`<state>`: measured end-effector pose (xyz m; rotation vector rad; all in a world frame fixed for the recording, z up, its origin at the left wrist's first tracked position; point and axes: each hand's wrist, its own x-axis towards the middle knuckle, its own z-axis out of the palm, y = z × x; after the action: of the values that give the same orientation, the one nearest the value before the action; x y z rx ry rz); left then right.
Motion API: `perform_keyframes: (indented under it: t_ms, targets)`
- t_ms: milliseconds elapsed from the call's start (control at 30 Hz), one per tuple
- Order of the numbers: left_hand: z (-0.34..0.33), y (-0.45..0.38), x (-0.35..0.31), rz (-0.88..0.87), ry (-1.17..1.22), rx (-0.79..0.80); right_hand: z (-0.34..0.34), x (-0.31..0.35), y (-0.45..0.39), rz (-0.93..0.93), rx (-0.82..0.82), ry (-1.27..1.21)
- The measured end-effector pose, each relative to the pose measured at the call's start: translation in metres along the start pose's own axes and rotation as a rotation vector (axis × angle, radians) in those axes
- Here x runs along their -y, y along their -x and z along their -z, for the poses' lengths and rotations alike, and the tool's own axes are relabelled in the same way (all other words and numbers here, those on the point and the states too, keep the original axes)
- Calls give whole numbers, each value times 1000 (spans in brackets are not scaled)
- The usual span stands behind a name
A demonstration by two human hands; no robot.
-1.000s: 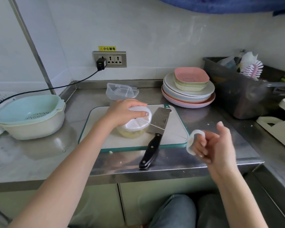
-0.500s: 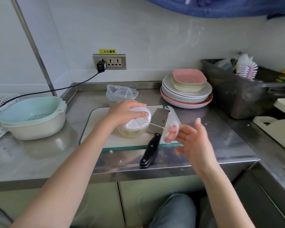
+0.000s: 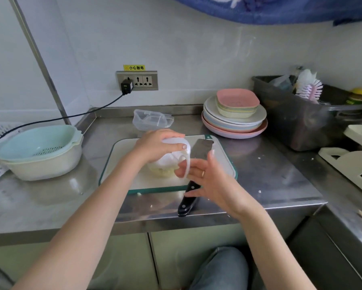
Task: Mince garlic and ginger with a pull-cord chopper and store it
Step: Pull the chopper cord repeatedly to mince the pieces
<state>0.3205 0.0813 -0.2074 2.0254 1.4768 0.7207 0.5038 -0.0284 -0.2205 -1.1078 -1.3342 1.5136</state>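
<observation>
At the far left of the steel table [image 3: 270, 174] we see a pale green strainer basket nested in a cream plastic bowl [image 3: 40, 151], unmoved. Moving right, our left hand [image 3: 155, 145] still clamps down on the white lid of the small clear pull-cord chopper [image 3: 167, 162], which stands upright on the white, green-edged cutting board [image 3: 121, 164], its axis vertical and pale mince showing in the cup. A second ago the right hand [image 3: 209, 181] was far out to the right with the cord stretched; now it has come back beside the chopper, its grip loosely hooked through the white ring-shaped pull handle [image 3: 183, 166], cord retracted. The black-handled cleaver [image 3: 201, 153] lies behind it, blade pointing away, handle towards us. Stacked pastel plates [image 3: 234, 122] sit further right.
</observation>
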Motion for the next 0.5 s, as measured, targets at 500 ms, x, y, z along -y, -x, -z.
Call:
perform_keyframes:
  t_ms: [500]
  targets:
    - [-1, -1, -4, -8, 1, 3, -1, 4, -10, 14, -155, -15]
